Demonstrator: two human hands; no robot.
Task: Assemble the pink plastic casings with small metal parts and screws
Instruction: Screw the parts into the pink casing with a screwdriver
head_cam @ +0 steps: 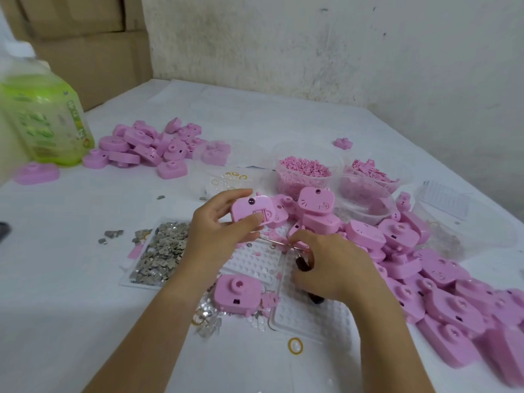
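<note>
- left hand (pixel 215 236): fingers curled round one pink casing (pixel 251 211), held just over the worktop (pixel 85 279), looks like a metal bit's already in
- right hand (pixel 334 268): fingers pinching a thin tool (pixel 278 241), tip near that casing
- big casing pile (pixel 442 279) on the right; can't tell which are done, prob lots left imo

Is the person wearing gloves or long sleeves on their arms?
No. The left hand and right hand are bare: no gloves, rings or bracelets show. The left forearm and right forearm are bare too, with no sleeve or watch in view.
</note>
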